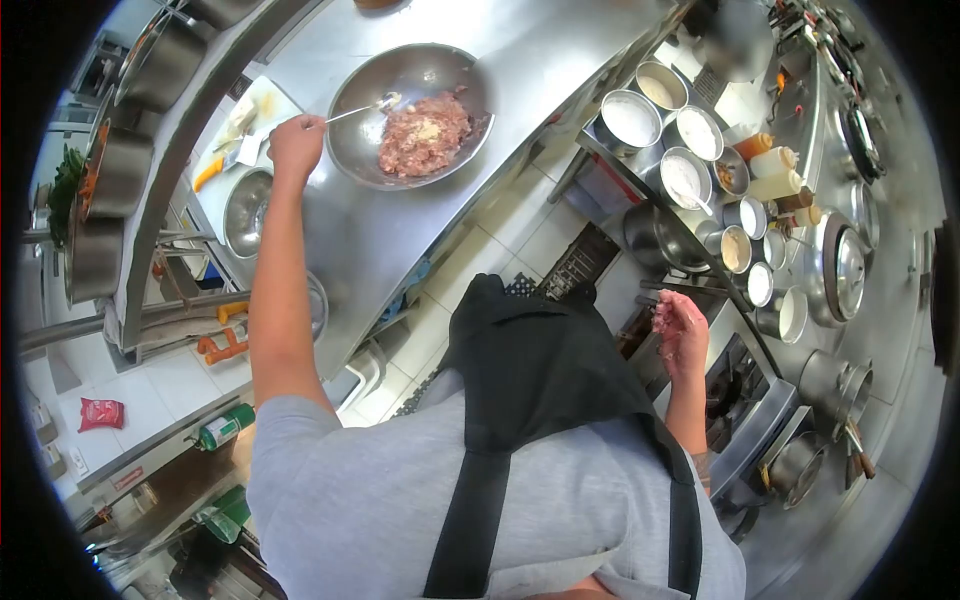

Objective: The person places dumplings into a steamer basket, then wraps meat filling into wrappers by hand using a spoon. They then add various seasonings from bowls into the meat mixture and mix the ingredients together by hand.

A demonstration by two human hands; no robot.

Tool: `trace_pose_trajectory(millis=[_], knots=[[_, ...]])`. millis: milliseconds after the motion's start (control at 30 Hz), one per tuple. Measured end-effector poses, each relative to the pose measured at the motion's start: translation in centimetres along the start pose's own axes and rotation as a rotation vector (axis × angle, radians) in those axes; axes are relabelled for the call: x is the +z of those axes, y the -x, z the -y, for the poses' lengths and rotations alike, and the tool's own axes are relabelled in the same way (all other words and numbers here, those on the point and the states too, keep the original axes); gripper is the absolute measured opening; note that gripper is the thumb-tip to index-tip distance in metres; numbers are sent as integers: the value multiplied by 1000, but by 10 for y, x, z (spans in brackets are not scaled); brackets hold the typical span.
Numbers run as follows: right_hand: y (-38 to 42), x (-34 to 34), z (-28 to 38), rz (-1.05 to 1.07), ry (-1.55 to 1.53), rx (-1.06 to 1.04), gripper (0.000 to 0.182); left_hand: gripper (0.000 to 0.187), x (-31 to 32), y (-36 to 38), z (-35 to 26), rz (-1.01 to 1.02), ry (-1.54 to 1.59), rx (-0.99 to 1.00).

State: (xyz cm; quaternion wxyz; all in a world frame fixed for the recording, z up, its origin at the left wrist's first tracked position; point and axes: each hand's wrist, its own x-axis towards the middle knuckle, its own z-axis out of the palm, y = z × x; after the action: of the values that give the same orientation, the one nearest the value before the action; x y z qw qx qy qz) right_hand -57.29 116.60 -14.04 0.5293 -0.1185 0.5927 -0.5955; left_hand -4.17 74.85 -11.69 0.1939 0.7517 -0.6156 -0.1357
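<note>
My left hand (296, 148) is closed on the handle of a metal spoon (352, 112), whose bowl end reaches over the near-left part of a large steel bowl (345, 150). Pink ground meat (425, 138) lies in that bowl, with a pale yellowish heap on top. Away from the counter, my right hand (681, 330) is raised at my right side, its fingers curled loosely apart and smeared with pink residue. Nothing shows in it.
A smaller steel bowl (248, 212), a cutting board (272, 98) and a knife with a yellow handle (209, 174) are left of the large bowl. Pots of white contents (630, 120) and sauce bottles (775, 185) crowd a shelf at the right.
</note>
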Motion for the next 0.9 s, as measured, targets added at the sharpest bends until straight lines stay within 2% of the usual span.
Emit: trace_pose_trajectory(millis=[133, 200, 267, 367, 433, 500, 567, 633, 700, 833, 867, 900], knots=[[-4, -14, 7, 28, -24, 8, 21, 26, 4, 7, -12, 34, 174, -14], [-4, -23, 12, -5, -29, 44, 22, 28, 7, 21, -38, 141, 409, -17], [-7, -27, 18, -54, -41, 57, 22, 25, 19, 34, -71, 174, 429, 101], [-3, -51, 32, -57, -48, 58, 23, 23, 72, 44, -135, 382, 495, 175], [-1, -70, 38, -38, -47, 27, 23, 24, 114, 69, -196, 542, 567, 136], [2, -87, 40, -73, -77, -19, 24, 25, 167, 98, -257, 504, 445, 438], [5, -106, 42, -97, -117, -33, 24, 21, 211, 142, -326, 554, 425, 611], [12, -123, 46, -153, -153, -33, 23, 16, 241, 199, -393, 414, 312, 786], [21, -144, 47, -209, -188, -31, 23, 14, 289, 239, -445, 491, 331, 937], [38, -181, 45, -333, -255, -37, 23, 10, 347, 325, -512, 263, 223, 1320], [42, -190, 44, -377, -277, -41, 23, 11, 367, 337, -518, 263, 163, 1462], [47, -198, 42, -421, -301, -44, 24, 11, 385, 342, -521, 273, 160, 1476]])
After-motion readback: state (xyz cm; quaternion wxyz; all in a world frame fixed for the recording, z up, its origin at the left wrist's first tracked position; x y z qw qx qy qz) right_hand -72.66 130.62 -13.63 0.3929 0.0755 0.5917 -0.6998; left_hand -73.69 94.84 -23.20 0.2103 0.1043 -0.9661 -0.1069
